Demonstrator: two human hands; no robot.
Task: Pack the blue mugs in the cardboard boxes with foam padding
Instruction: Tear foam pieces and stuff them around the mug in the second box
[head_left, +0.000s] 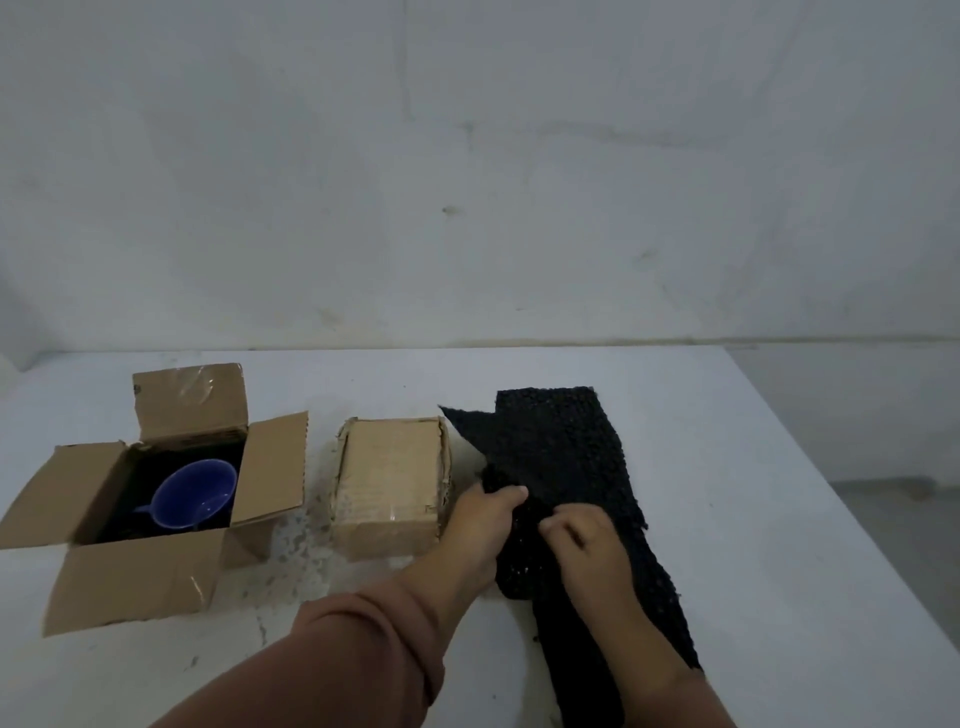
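On a white surface set against a pale wall, an open box stands at the left with all four flaps spread outward. Inside it a blue mug lies tilted, its mouth turned up toward the camera and its handle pointing left, bedded on dark padding that lines the box. Clear tape shows on the far flap and the near flap.

Just right of it, apart from it, sits a shut box, worn at the edges, with tape across its near end.

Right of the shut box lies a long strip of black foam, running from the far middle of the surface down to the near edge. Its far left corner sticks out in a point, close to the shut box.

Both hands are on the foam near its middle. The left grip, coming from a brown sleeve, holds the foam's left edge, fingers curled under and thumb on top, where the foam is bunched into a thick fold. The right grip pinches the foam just beside the left, fingers curled, knuckles up. The two hands are nearly touching. Whether anything is wrapped inside the bunched fold cannot be told
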